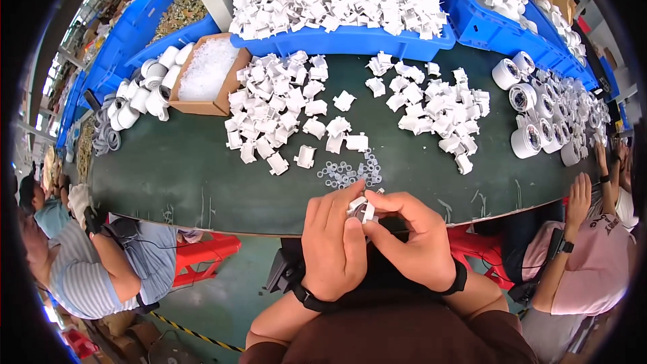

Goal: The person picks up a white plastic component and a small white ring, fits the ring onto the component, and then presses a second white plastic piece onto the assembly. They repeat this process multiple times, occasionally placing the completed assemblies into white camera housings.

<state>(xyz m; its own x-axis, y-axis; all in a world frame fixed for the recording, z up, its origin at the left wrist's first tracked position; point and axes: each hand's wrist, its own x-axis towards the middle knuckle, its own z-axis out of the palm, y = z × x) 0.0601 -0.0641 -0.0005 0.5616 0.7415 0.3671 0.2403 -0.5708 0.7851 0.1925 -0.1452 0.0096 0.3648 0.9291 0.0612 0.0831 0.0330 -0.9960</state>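
Note:
Both my hands meet just over the near edge of the dark green table (202,182). My left hand (335,239) is closed round a small white plastic part (364,210), its fingers on the far and left sides. From the right, the thumb and forefinger of my right hand (414,239) pinch the same part; its lower side is hidden. Right beyond my fingertips lie several small translucent rings (342,174) in a loose cluster. Past them, white plastic brackets (266,104) are heaped at the left, with a second heap of white brackets (441,111) to the right.
A blue bin (350,40) piled with white parts stands at the back. At the left are a cardboard box (202,104) of clear pieces and white cylinders (138,98). Round white housings (529,138) stand at the right. Co-workers sit on both sides, near red stools (209,256).

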